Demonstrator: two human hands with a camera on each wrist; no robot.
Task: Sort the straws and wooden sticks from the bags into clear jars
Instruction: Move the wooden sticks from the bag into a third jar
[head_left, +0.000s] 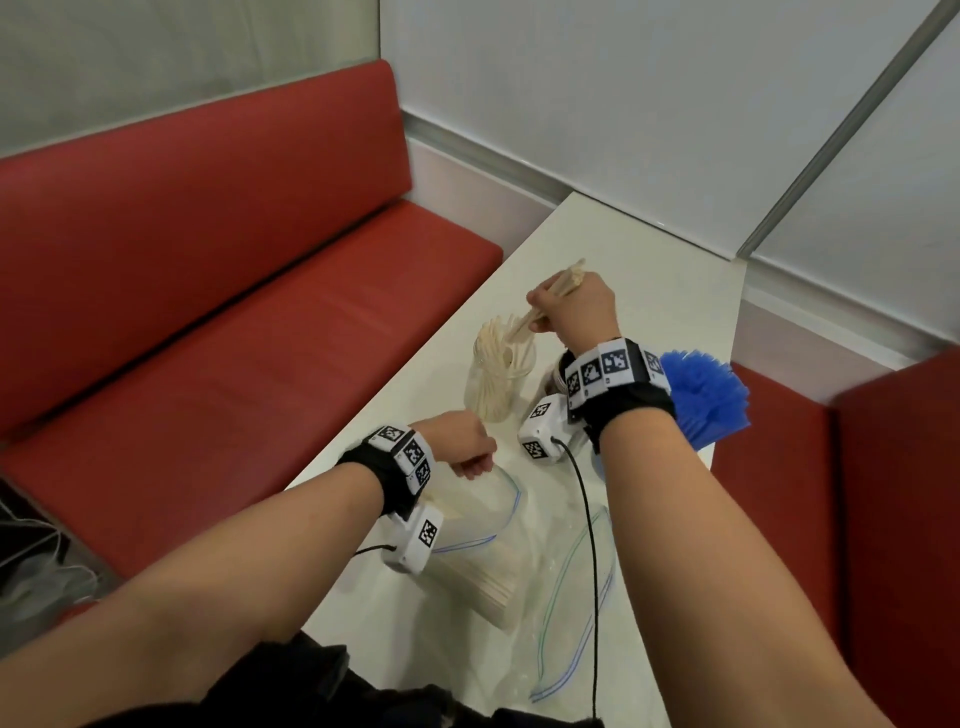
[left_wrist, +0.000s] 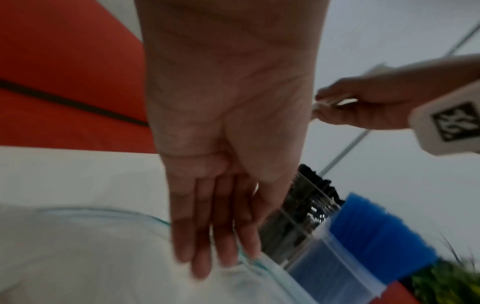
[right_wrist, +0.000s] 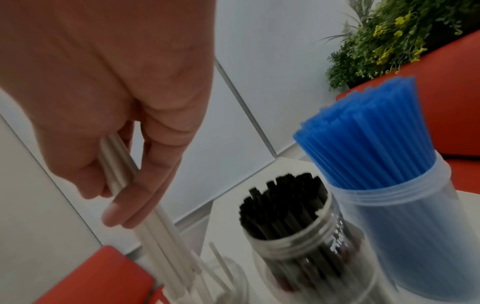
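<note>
My right hand (head_left: 545, 317) (right_wrist: 114, 205) grips a bundle of pale wooden sticks (head_left: 563, 283) (right_wrist: 155, 230), tilted with the lower ends inside a clear jar (head_left: 501, 384) that holds several more sticks. Nearer me, my left hand (head_left: 470, 465) (left_wrist: 221, 263) lies with straight fingers on the open mouth of a clear zip bag (head_left: 478, 540) (left_wrist: 103, 246); a stack of sticks (head_left: 498, 582) lies inside it. A jar of blue straws (head_left: 706, 400) (right_wrist: 389, 205) and a jar of black straws (right_wrist: 293, 226) (left_wrist: 306, 205) stand to the right, partly hidden by my right wrist in the head view.
A second, flat zip bag (head_left: 566, 597) lies on the white table (head_left: 649, 291) under my right forearm. Wrist camera cables (head_left: 592, 545) hang over the bags. A red bench (head_left: 234, 312) runs along the table's left side. A green plant (right_wrist: 389, 37) stands behind the red seat at right.
</note>
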